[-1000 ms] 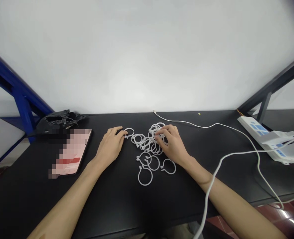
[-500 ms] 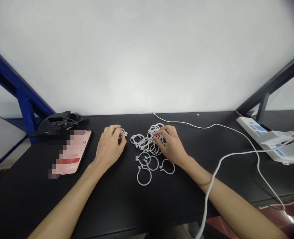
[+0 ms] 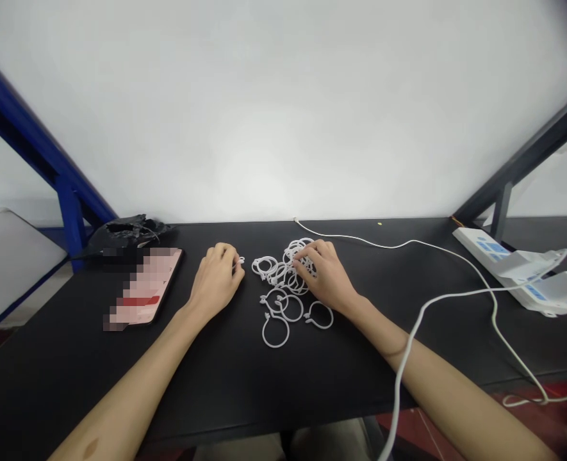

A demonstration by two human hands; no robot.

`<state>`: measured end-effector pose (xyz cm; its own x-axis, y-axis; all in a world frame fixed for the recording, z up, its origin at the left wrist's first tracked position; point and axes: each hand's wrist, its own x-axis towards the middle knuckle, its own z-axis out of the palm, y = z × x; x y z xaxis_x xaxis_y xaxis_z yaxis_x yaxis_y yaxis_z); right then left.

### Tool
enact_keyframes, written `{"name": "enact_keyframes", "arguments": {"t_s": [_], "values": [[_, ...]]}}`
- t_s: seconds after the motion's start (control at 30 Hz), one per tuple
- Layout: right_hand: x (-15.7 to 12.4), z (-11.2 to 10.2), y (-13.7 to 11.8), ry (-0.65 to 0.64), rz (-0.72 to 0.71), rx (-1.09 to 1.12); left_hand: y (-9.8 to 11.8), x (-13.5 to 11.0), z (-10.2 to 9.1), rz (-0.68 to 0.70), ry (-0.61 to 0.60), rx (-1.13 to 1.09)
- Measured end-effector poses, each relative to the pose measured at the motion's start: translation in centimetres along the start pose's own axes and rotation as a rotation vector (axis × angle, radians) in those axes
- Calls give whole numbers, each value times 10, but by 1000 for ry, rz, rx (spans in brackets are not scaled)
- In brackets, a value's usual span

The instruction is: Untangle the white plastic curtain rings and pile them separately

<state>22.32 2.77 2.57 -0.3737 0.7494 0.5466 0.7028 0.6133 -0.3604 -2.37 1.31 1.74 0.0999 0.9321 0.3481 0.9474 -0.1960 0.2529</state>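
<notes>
My left hand [image 3: 217, 276] rests on the black table with its fingers curled around a white plastic ring [image 3: 241, 260]. Only the small clip end of that ring shows beyond the fingertips; the rest is hidden. To its right lies a heap of white open rings [image 3: 280, 274], each with a small clip at its gap. My right hand [image 3: 325, 275] is at the right side of this heap, thumb and index finger pinched on a ring among the tangle. Several loose rings lie nearer to me, among them a single ring [image 3: 275, 332] and another ring [image 3: 320, 315] below my right wrist.
A phone [image 3: 143, 291] lies left of my left hand, with a crumpled black bag [image 3: 124, 232] behind it. At the right is a white power strip [image 3: 485, 250] with plugged-in adapters. A white cable [image 3: 408, 349] crosses over my right forearm.
My left fingers have closed further over their ring, so less of it shows. The right hand stays at the heap with little movement. The view has shifted slightly.
</notes>
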Motion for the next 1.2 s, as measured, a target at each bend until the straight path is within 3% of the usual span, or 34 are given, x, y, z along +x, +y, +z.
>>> {"name": "enact_keyframes", "arguments": {"t_s": [0.5,1.2], "values": [[-2,1,3,15,-8,-28,-8,-3,3,-30,40,2],[-1,3,0,-43,-15,-53,-7,-6,-2,-26,-17,-66]]}}
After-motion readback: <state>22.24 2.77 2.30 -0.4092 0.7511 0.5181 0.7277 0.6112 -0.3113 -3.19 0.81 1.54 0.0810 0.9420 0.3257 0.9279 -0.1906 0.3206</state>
